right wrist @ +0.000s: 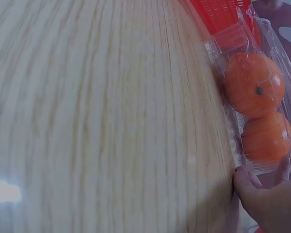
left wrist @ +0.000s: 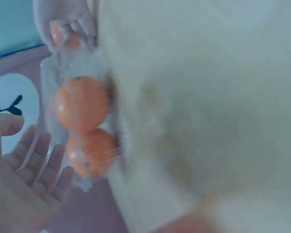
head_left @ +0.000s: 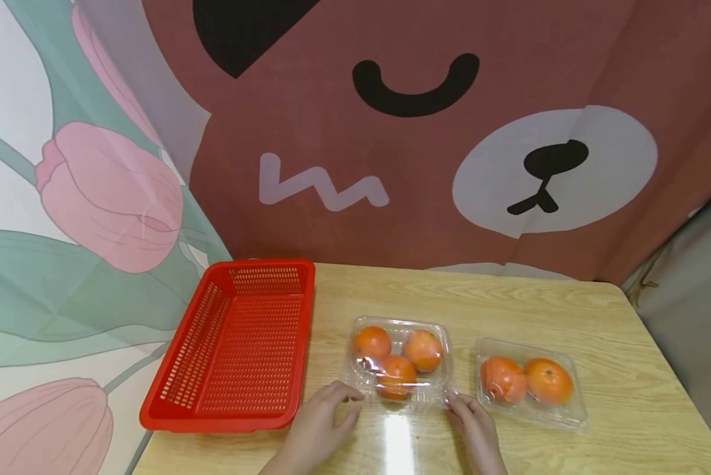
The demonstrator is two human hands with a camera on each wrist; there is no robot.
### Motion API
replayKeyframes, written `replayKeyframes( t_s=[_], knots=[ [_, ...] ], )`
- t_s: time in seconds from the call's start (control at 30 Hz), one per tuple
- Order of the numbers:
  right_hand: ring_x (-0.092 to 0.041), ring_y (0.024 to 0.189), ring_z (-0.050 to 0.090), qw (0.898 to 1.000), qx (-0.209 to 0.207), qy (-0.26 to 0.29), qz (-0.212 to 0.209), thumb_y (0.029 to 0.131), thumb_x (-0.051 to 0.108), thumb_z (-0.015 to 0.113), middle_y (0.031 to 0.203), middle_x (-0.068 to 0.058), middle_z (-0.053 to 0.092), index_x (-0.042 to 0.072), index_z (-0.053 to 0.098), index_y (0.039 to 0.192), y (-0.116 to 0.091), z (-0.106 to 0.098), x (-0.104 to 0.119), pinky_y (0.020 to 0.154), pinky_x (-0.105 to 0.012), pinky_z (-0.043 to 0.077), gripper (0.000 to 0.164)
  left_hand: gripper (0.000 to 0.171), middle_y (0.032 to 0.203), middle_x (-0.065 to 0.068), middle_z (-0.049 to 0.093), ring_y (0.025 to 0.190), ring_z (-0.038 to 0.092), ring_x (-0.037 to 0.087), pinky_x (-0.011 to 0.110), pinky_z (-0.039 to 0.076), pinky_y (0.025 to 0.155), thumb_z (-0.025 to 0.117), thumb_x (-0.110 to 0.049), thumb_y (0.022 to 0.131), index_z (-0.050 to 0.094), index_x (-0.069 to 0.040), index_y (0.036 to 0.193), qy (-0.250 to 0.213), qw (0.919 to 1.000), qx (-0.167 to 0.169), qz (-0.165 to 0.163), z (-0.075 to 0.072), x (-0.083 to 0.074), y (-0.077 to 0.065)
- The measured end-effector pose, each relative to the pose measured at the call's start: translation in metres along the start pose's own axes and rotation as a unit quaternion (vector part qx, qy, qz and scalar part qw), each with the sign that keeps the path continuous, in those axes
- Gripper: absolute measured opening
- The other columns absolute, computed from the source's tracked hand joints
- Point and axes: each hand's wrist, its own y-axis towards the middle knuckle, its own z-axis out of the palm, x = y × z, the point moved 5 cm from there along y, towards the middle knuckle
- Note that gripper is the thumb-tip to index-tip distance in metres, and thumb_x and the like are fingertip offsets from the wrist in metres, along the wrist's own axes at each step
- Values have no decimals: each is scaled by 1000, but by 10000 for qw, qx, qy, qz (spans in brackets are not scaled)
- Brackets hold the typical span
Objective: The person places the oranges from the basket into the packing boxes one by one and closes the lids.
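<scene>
A clear plastic clamshell box (head_left: 361, 382) with three oranges (head_left: 423, 350) sits on the table between the two hands. My right hand (head_left: 473, 429) pinches its near right corner; in the right wrist view the thumb (right wrist: 245, 187) lies on the near side and the fingers beyond it. My left hand (head_left: 322, 422) is by the near left corner; its fingers (left wrist: 51, 162) look extended and apart from the box in the left wrist view. Further right, a second clear clamshell (head_left: 569, 415) holds two oranges (head_left: 548, 381).
A red plastic basket (head_left: 251, 356) with slotted walls and nothing inside stands left of the boxes on the wooden table (head_left: 391, 287). Behind the table hangs a cloth (head_left: 332, 237) printed with a bear face; a tulip-printed cloth (head_left: 112, 198) is on the left.
</scene>
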Motion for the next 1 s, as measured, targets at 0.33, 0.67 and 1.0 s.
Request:
replayKeyframes(
  t_s=[0.33, 0.67, 1.0],
  knots=[
    [-1, 83, 59, 9964, -24, -849, -54, 93, 33, 55, 98, -8, 64, -10, 59, 99, -1, -4, 3, 79, -20, 49, 43, 24, 95, -8, 63, 86, 59, 11, 32, 50, 72, 52, -33, 94, 64, -16, 106, -1233, 9823, 412, -1345, 24, 37, -15],
    [-1, 84, 59, 9943, 115, -1057, 14, 94, 36, 52, 100, -12, 65, -11, 62, 97, 1, -6, 0, 78, -20, 49, 48, 49, 94, 10, 64, 85, 60, 24, 33, 47, 70, 31, -39, 101, 60, 1, 106, -3304, 9185, 501, -2113, 46, 52, -4],
    [-7, 88, 61, 9924, 142, -1220, -57, 94, 37, 52, 100, -12, 66, -10, 63, 99, -1, -5, 1, 80, -22, 50, 48, 66, 83, 13, 67, 74, 63, 25, 34, 45, 59, 24, -46, 100, 65, 6, 96, -3688, 8899, 540, -2630, 51, 50, 17]
  ],
)
